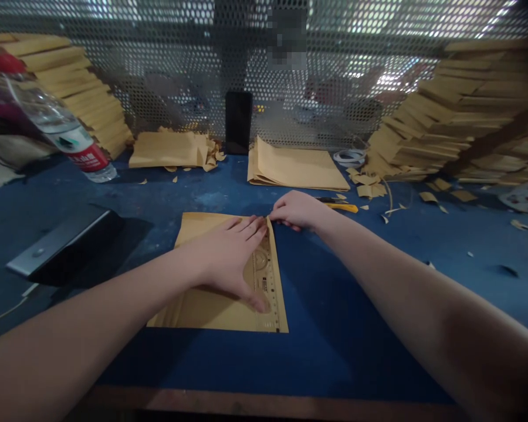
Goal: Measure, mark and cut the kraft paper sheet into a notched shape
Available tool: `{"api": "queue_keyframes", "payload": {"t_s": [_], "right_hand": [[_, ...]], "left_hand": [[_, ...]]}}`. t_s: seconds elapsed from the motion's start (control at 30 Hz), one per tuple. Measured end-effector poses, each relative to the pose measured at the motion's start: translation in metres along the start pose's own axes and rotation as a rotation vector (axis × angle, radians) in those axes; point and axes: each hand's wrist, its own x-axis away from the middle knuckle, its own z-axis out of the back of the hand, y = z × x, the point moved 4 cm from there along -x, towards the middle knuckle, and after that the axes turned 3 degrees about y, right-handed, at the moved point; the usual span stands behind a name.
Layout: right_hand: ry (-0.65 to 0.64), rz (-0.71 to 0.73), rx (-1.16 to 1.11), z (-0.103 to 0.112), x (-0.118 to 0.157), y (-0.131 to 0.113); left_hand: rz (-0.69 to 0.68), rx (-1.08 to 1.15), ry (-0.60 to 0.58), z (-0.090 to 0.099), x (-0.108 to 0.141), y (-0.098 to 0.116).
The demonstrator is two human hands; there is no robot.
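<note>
A sheet of brown kraft paper (211,310) lies flat on the blue table, perhaps folded in layers. Along its right edge rests a clear plastic ruler (270,287) with printed marks. My left hand (229,252) is spread over both, its fingertips near the ruler's far end and its thumb near the close end. At the paper's far right corner my right hand (295,210) is closed in a pinch, apparently on the corner. What lies between its fingertips is mostly hidden. Just behind the right wrist a yellow utility knife (345,207) lies on the table.
Folded brown paper (299,167) and another paper pile (167,149) lie at the back, with a dark phone (238,123) upright between them. Tall paper stacks (457,111) flank the table. A water bottle (79,146) and a dark device (66,246) stand left. Paper scraps (372,186) lie right.
</note>
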Motion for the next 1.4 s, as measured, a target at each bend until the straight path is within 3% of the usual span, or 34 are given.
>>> {"api": "queue_keyframes", "payload": {"t_s": [0.43, 0.73, 0.93, 1.27, 1.4], "right_hand": [[-0.071, 0.017, 0.079, -0.011, 0.034, -0.014], [-0.099, 0.061, 0.102, -0.036, 0.073, -0.012], [-0.014, 0.159, 0.080, -0.051, 0.104, -0.010], [0.013, 0.264, 0.038, -0.078, 0.156, -0.006], [0.130, 0.316, 0.069, -0.091, 0.178, -0.008]], "left_hand": [[-0.013, -0.005, 0.029, 0.003, 0.002, 0.002], [-0.004, 0.000, 0.015, 0.002, 0.003, 0.001], [0.006, 0.002, -0.015, 0.001, 0.000, 0.000], [0.019, 0.005, -0.058, 0.004, 0.000, 0.004], [0.006, 0.022, -0.059, 0.002, 0.001, 0.001]]}}
